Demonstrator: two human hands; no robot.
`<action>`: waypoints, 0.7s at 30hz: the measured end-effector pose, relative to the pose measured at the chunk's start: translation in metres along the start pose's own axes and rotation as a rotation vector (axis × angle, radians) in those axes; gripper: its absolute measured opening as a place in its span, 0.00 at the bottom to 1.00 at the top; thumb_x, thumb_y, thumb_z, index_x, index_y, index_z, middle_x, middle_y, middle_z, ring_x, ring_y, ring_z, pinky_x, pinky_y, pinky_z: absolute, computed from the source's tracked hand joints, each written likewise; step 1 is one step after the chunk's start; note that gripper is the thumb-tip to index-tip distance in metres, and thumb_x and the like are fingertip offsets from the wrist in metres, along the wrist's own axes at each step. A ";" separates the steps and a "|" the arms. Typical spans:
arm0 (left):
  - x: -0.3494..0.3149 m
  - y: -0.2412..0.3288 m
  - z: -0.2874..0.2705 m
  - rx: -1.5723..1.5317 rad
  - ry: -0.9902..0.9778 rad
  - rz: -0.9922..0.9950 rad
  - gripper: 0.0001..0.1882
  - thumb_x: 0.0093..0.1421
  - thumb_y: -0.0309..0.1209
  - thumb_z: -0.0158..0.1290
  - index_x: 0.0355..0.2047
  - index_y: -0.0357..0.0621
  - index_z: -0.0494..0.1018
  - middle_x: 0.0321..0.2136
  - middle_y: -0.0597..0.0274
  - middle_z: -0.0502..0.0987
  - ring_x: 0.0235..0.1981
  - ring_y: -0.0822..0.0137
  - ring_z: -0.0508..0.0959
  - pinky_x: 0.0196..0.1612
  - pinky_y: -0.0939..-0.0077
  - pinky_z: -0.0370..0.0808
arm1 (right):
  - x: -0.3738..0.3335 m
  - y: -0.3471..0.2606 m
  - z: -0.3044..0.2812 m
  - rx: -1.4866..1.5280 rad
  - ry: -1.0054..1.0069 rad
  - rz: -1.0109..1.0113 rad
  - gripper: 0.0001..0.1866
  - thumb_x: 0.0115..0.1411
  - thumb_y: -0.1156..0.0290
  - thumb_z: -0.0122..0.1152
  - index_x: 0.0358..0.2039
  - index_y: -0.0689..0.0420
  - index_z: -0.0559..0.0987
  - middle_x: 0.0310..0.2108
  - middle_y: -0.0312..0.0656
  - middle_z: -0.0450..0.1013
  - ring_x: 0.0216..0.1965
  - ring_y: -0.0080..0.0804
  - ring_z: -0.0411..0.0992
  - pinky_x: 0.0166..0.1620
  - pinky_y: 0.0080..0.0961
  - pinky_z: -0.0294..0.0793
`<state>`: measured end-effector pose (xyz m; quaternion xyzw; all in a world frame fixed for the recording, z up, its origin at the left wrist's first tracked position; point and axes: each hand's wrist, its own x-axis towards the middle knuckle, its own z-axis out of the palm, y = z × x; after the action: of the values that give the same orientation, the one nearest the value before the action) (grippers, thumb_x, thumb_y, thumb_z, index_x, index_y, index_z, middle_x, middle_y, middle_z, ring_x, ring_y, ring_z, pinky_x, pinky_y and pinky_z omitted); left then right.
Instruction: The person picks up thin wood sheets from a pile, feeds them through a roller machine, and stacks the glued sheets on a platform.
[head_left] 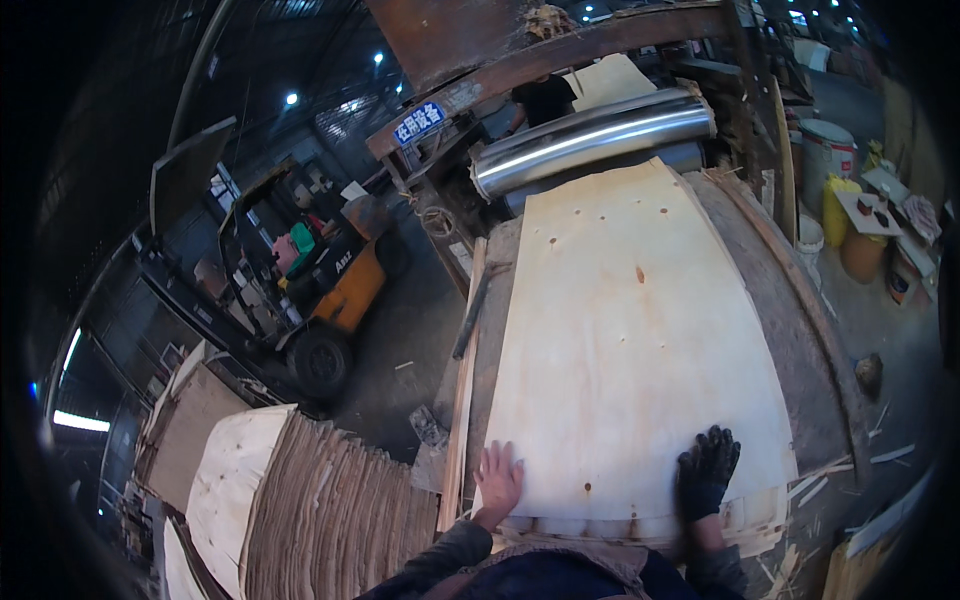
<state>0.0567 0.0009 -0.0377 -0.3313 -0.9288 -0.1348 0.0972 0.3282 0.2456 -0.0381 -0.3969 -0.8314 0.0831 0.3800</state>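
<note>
A wide, pale sheet of wood veneer (600, 350) with small dark knots lies before me on a worn bed (735, 225). Its far end reaches the shiny metal roller (600, 140). My bare left hand (499, 478) rests at the sheet's near left edge, fingers spread. On the near right part of the sheet lies my right hand (708, 468) in a black glove, flat with fingers stretched out. Neither hand grips anything. Edges of further sheets (755, 520) show beneath the near end.
At lower left stands a tall stack of veneer sheets (330, 510). Beyond it is an orange forklift (350, 295). A dark bar (472, 320) leans along the bed's left side. Past the roller stands a person in black (545, 100). Buckets (826, 150) and wood scraps lie to the right.
</note>
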 end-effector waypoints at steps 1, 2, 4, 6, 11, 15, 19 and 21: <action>0.001 0.000 0.000 0.008 0.000 -0.013 0.26 0.59 0.44 0.43 0.57 0.52 0.58 0.59 0.50 0.54 0.60 0.44 0.52 0.52 0.33 0.52 | 0.000 0.000 0.001 -0.013 0.005 -0.006 0.20 0.52 0.65 0.54 0.45 0.58 0.69 0.55 0.50 0.59 0.59 0.49 0.53 0.62 0.51 0.44; 0.001 0.000 -0.001 -0.002 0.004 -0.021 0.26 0.59 0.44 0.43 0.56 0.52 0.58 0.59 0.50 0.54 0.60 0.45 0.52 0.52 0.33 0.52 | -0.001 0.000 0.003 -0.027 0.010 -0.012 0.20 0.52 0.65 0.53 0.45 0.58 0.69 0.55 0.50 0.59 0.59 0.49 0.53 0.62 0.51 0.44; 0.001 0.002 -0.002 -0.025 0.008 -0.034 0.26 0.58 0.44 0.44 0.56 0.52 0.59 0.59 0.50 0.55 0.61 0.45 0.52 0.53 0.33 0.52 | -0.002 0.001 0.006 -0.044 0.018 -0.017 0.20 0.53 0.65 0.53 0.45 0.57 0.69 0.55 0.50 0.59 0.59 0.49 0.53 0.61 0.51 0.45; 0.001 -0.001 0.000 -0.043 0.013 -0.040 0.26 0.58 0.44 0.44 0.56 0.52 0.59 0.59 0.50 0.55 0.61 0.45 0.52 0.53 0.34 0.51 | -0.003 0.002 0.009 -0.053 0.026 -0.017 0.20 0.53 0.64 0.53 0.46 0.57 0.69 0.55 0.51 0.59 0.59 0.49 0.53 0.61 0.51 0.45; 0.001 0.001 -0.004 -0.073 0.014 -0.042 0.27 0.57 0.43 0.46 0.56 0.52 0.60 0.59 0.51 0.55 0.60 0.45 0.52 0.52 0.33 0.51 | -0.004 0.005 0.014 -0.105 0.037 -0.044 0.20 0.53 0.63 0.53 0.46 0.55 0.69 0.53 0.51 0.61 0.57 0.50 0.55 0.61 0.50 0.46; 0.002 -0.003 0.000 -0.079 0.033 -0.038 0.26 0.57 0.42 0.46 0.55 0.51 0.60 0.59 0.50 0.55 0.60 0.45 0.52 0.52 0.34 0.51 | -0.006 0.006 0.016 -0.105 0.039 -0.051 0.19 0.53 0.62 0.54 0.45 0.54 0.70 0.53 0.49 0.62 0.57 0.49 0.55 0.60 0.50 0.47; 0.000 -0.006 0.002 -0.087 0.059 -0.019 0.26 0.57 0.42 0.46 0.55 0.49 0.60 0.59 0.50 0.55 0.60 0.45 0.52 0.53 0.36 0.50 | -0.004 0.003 0.014 -0.077 0.003 -0.035 0.20 0.53 0.62 0.55 0.46 0.54 0.70 0.54 0.49 0.62 0.58 0.49 0.55 0.61 0.49 0.46; 0.000 -0.007 0.001 -0.093 0.063 -0.030 0.26 0.57 0.42 0.46 0.55 0.49 0.60 0.59 0.49 0.55 0.60 0.46 0.52 0.54 0.38 0.49 | -0.002 -0.001 0.011 -0.076 0.012 -0.056 0.20 0.53 0.62 0.55 0.46 0.54 0.70 0.54 0.49 0.62 0.58 0.49 0.55 0.61 0.49 0.46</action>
<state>0.0525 -0.0042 -0.0396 -0.3173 -0.9227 -0.1898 0.1089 0.3208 0.2451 -0.0460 -0.3880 -0.8424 0.0383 0.3720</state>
